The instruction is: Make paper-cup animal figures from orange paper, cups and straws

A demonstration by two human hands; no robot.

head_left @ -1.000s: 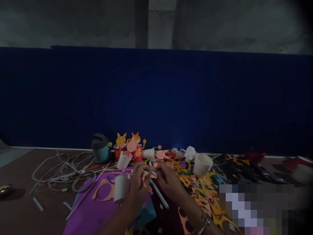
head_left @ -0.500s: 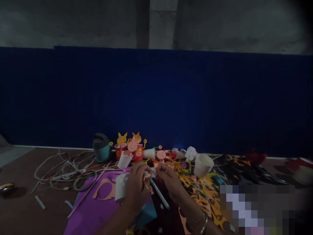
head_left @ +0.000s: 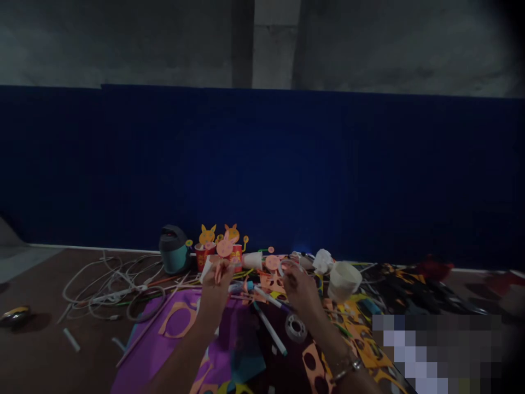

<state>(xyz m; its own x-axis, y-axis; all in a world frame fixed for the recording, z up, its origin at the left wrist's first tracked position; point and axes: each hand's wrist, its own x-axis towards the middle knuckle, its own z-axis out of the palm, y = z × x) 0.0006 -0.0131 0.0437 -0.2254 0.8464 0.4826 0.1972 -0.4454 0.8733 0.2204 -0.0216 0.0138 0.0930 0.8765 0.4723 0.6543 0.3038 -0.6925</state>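
Note:
My right hand (head_left: 301, 284) is closed around a roll of clear tape (head_left: 286, 265), whose curved rim shows beyond the fingers. Across a gap, my left hand (head_left: 219, 276) has its fingers pinched together; what they hold is too small to make out. Just behind it a tilted white paper cup (head_left: 207, 266) is partly covered. Between the hands lie a capped marker (head_left: 248, 286) and cut paper pieces. A second marker (head_left: 271, 331) lies nearer me, and another tape roll (head_left: 296, 327) rests below my right wrist.
Red cups (head_left: 202, 256) with paper animal faces stand at the back, beside a teal and grey container (head_left: 174, 254). White cables (head_left: 106, 284) tangle at left. Purple paper (head_left: 151, 350) lies in front; a white cup (head_left: 344, 279), crumpled paper (head_left: 323, 261) and orange scraps (head_left: 365, 350) are at right.
My hands have moved apart from their close position over the small paper pieces. The right now holds a tape roll. A second tape roll and another marker have come into sight.

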